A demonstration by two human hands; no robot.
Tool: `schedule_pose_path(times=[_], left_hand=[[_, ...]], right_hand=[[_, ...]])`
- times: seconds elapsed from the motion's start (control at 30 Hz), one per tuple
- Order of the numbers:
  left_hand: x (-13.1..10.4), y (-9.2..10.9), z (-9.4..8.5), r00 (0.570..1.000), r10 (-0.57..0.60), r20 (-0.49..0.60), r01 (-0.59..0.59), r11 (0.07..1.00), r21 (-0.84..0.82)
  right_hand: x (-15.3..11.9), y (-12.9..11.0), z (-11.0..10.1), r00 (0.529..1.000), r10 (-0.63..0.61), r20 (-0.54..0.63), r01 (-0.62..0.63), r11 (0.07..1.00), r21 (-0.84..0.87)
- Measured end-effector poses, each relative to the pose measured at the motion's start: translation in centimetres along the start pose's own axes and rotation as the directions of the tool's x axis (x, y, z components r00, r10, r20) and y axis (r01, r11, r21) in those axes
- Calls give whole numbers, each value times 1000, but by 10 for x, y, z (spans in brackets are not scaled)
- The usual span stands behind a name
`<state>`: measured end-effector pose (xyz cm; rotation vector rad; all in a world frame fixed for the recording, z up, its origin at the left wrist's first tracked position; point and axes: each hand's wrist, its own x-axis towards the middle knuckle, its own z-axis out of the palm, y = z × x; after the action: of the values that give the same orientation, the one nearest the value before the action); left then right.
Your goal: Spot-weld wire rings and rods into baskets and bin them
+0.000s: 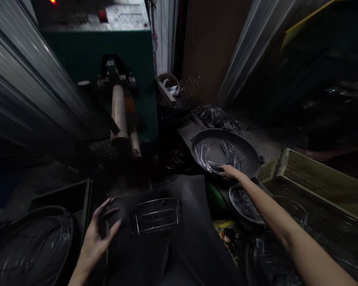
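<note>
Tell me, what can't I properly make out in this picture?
All in the head view:
- Whether the right hand grips any thin metal pieces: blur and dimness hide its fingertips.
- Part of the small bowl: hidden by the right forearm.
- The green machine's top: cut off by the upper edge.
- The lower-left basin's near side: cut off by the bottom edge.

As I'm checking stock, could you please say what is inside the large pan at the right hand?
Thin, shiny wires lie in the large pan; what is beneath them and behind the right hand is hidden.
</note>
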<state>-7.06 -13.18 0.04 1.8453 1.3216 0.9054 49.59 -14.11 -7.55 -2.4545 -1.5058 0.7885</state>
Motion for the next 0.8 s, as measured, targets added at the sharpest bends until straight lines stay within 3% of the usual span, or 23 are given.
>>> schedule_pose_path(times=[0.1,0.2,0.27,0.33,0.4,0.47,0.5,0.57,0.63,0.7,0.73,0.8], left_hand=[[11,25,4,996,73,48,-74,997,11],[27,62,14,985,136,104,-136,991,-2],[39,92,30,964,176,198,-169,984,-54],[48,123,53,921,252,297,-218,965,-144],[51,151,82,870,370,326,-301,922,-242],[47,170,108,820,464,335,-370,876,-308],[44,175,117,793,490,363,-376,861,-342],[32,176,128,730,496,471,-288,847,-446],[17,168,127,712,441,546,-109,838,-534],[3,155,120,765,342,546,35,823,-566],[-2,149,115,807,281,520,77,822,-564],[-5,137,106,879,155,452,138,823,-552]], right_hand=[[-7,-6,-7,987,14,-158,11,988,154],[-13,-21,-31,924,98,-369,35,941,338],[-20,-40,-55,863,161,-478,99,876,472],[-34,-70,-81,838,178,-516,206,773,600],[-60,-114,-101,871,106,-479,342,569,747],[-98,-167,-114,916,-63,-396,401,125,908],[-119,-195,-118,931,-124,-343,344,-15,939],[-157,-243,-125,953,-178,-245,213,-184,960],[-179,-278,-129,966,-161,-203,147,-307,940],[-183,-299,-120,972,-172,-159,94,-335,938],[-181,-306,-109,968,-199,-150,95,-263,960],[-177,-310,-73,946,-288,-152,162,13,987]])
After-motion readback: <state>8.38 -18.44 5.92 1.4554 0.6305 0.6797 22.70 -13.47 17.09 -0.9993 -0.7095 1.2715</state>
